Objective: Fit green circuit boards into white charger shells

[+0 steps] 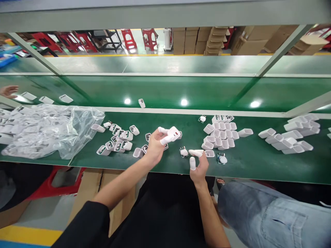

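Observation:
My left hand [155, 147], with white finger covers on its tips, is closed on a white charger housing [173, 134] with port openings in its end face. Just right of it, a small circuit board [183, 152] with a white part lies on the green bench. My right hand [199, 168] hovers close to that board, its covered thumb and index finger apart and nothing between them. Under and behind the left hand stand several housings [138, 152], partly hidden. A flat-lying housing [209, 153] and another circuit board [221, 158] are right of my right hand.
Upright housings with boards inside [119, 147] cluster at left, beside a clear plastic bag [77, 120] full of housings. More housing groups [223, 134] stand at right. Beyond a rail, a green belt [160, 91] carries a few pieces. A co-worker's hand [9, 91] shows far left.

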{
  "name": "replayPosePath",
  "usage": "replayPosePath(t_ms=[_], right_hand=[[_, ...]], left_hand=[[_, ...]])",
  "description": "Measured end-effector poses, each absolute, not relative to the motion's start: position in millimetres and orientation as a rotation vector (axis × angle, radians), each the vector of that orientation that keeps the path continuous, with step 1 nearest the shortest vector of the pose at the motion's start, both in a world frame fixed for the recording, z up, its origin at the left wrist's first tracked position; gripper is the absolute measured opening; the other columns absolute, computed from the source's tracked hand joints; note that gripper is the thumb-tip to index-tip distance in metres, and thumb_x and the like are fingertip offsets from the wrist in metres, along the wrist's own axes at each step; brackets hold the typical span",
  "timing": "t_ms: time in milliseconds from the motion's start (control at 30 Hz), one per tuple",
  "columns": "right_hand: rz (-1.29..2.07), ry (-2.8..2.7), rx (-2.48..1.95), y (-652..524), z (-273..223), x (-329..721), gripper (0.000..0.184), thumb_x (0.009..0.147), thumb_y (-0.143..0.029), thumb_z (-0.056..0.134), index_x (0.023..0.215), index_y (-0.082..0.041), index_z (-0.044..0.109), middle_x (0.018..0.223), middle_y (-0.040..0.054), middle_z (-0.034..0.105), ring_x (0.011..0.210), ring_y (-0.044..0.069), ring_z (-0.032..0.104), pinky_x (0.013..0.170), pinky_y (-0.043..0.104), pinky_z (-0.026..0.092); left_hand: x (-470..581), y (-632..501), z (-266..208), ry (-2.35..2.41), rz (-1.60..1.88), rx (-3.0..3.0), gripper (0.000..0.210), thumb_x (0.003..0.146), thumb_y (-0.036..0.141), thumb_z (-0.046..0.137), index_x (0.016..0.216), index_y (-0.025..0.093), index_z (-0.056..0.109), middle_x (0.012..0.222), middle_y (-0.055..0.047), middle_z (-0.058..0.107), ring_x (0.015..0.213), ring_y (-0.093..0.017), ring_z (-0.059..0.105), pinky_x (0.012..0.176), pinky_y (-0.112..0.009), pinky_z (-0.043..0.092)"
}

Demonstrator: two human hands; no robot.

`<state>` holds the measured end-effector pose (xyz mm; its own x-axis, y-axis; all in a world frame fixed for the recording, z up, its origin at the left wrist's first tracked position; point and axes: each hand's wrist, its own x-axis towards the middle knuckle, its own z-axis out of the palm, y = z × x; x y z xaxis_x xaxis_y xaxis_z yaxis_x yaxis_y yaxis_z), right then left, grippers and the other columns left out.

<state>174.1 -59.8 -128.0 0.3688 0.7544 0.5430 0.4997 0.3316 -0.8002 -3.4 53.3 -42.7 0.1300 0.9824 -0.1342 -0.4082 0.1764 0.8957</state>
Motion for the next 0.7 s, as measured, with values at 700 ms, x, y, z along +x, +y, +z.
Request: replayPosePath(t_ms=[700], right_hand=[[0.142, -1.514, -1.36, -65.2, -154.0, 173.6, 0.023, 0.113, -0.035, 0.063, 0.126, -0.024, 0.078, 0.107, 0.0076, 0.073, 0.099, 0.026, 0.068, 0.086, 0.042, 0.059]], left_hand=[[22.2, 315.1, -72.4, 1.462, 0.839, 2.108, 0.032, 0.08, 0.019, 0.086, 0.103, 0.02, 0.063, 0.144, -0.022, 0.066, 0.139, -0.04, 0.058, 0.117, -0.053, 0.053]])
